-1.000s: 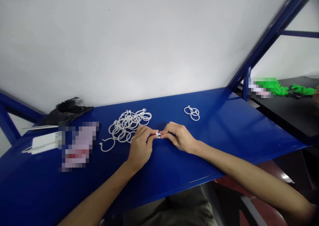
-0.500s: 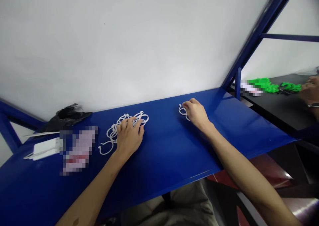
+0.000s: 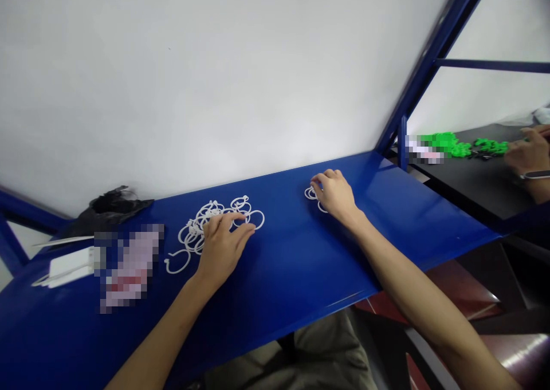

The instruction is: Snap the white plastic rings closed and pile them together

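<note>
A pile of open white plastic rings with small knobbed ends [image 3: 189, 238] lies on the blue table [image 3: 279, 275], left of its middle. Over the pile's right side is my left hand [image 3: 223, 244], thumb and index finger curled close around the edge of one white ring [image 3: 263, 220]. Farther right, my right hand [image 3: 337, 195] is closed above a small group of the same rings [image 3: 308, 193], fingertips pinched on one. Its fingers partly hide that group.
To the left lie a black plastic bag [image 3: 114, 204], a white box-like item [image 3: 71, 267] and a blurred-out pinkish packet [image 3: 135, 258]. Blue frame bars [image 3: 415, 98] rise at the right. Beyond them, a co-worker's hand [image 3: 530, 152] is by green pieces [image 3: 447, 142] on a black table.
My left hand has drawn a ring slightly right and toward me, and the pile's right side has spread. My right hand stays over its small group. The view has shifted a little.
</note>
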{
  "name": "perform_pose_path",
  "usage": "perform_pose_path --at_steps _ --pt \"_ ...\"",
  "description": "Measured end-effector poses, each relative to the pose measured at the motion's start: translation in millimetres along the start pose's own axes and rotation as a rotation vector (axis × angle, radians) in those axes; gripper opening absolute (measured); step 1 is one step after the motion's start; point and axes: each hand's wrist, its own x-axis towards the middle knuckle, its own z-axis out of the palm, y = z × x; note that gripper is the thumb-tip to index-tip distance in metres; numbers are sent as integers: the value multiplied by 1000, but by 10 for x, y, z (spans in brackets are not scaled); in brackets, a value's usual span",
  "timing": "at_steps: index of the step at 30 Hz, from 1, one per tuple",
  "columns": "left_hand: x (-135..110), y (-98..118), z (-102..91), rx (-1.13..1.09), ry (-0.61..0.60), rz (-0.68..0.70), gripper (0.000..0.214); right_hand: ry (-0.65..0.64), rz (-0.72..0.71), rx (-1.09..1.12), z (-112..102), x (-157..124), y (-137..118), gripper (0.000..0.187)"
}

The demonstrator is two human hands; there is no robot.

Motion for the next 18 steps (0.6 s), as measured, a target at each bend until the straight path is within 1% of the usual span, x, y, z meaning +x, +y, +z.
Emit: perform_pose_path --at_steps 2,3,5,6,8,10,12,14,18 --pt "10 53 -36 -38 34 25 13 -16 -123 172 -6 -63 -145 25" --pt "15 77 -51 -48 44 38 14 -54 -191 287 -5 -106 -231 27" --pt "22 114 -73 -55 55 66 15 -191 -302 521 4 -208 -410 31" --pt "23 124 -80 -56 55 79 17 -264 -320 615 13 -260 -494 33" --pt "17 133 -87 -67 57 96 20 -378 -311 735 40 -352 -630 32" --pt "9 133 -91 -97 56 105 24 -435 -280 807 74 -414 -709 26" --pt "4 138 -95 -123 56 106 27 -441 -251 861 106 -444 -734 20" --pt "5 154 -101 -140 45 93 29 -413 -231 902 125 -451 -727 17" --pt "15 203 -100 -225 44 6 24 -348 -243 923 110 -440 -707 18"
